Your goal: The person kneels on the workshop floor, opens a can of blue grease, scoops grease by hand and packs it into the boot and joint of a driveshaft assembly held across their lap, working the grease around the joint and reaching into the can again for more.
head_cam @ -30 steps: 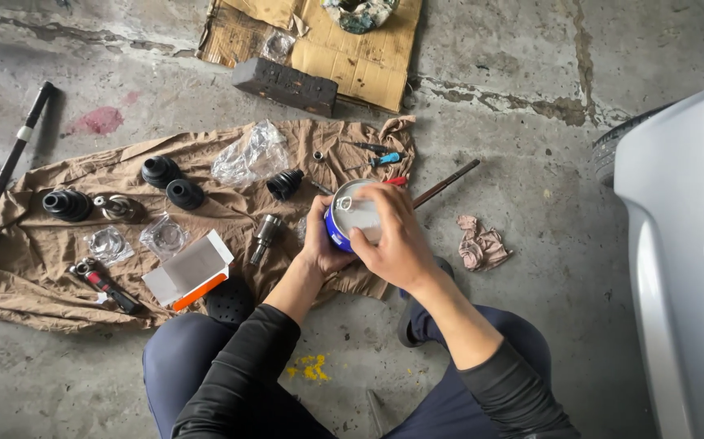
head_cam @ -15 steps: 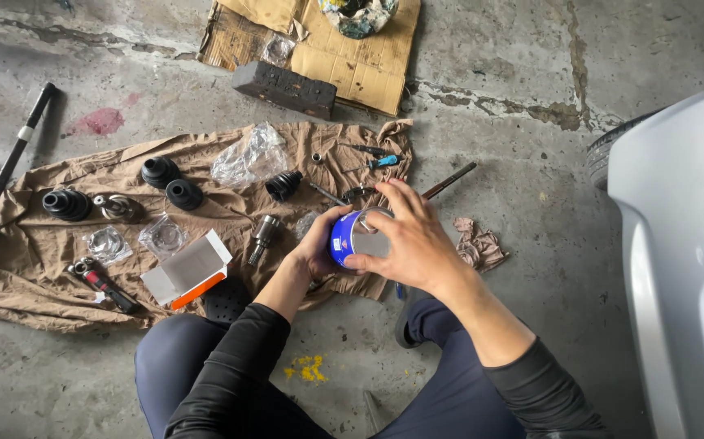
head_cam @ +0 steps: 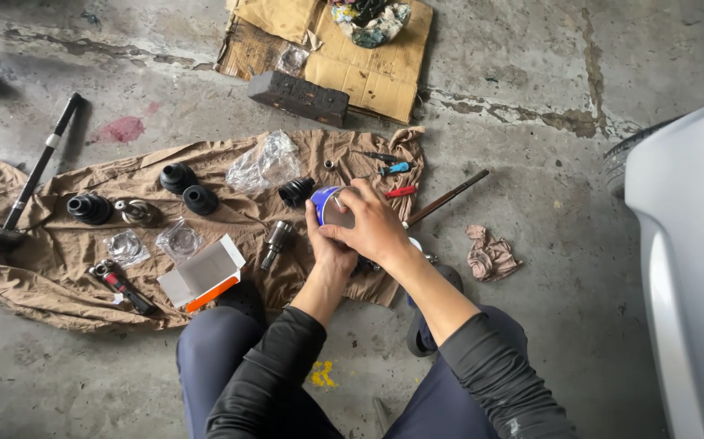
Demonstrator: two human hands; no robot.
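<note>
A small round tin (head_cam: 326,206) with a blue side and a silver lid is held in front of me above a brown cloth (head_cam: 59,268). My left hand (head_cam: 325,254) cups it from below and behind. My right hand (head_cam: 372,228) wraps over its right side and top, fingers curled on the lid's rim. Most of the tin is hidden by the two hands. Both arms wear black sleeves, and my knees in dark trousers show below.
On the cloth lie black rubber boots (head_cam: 181,179), a metal joint (head_cam: 136,211), clear plastic bags (head_cam: 264,161), an open white and orange box (head_cam: 203,274), a splined shaft piece (head_cam: 274,242) and screwdrivers (head_cam: 392,169). A long axle shaft (head_cam: 30,180) lies left, a rod (head_cam: 448,197) and rag (head_cam: 490,254) right, cardboard (head_cam: 376,69) behind.
The view has shifted a little. My right hand has turned and slid round the tin's lid, from covering the top to gripping its right side, while the left hand kept hold.
</note>
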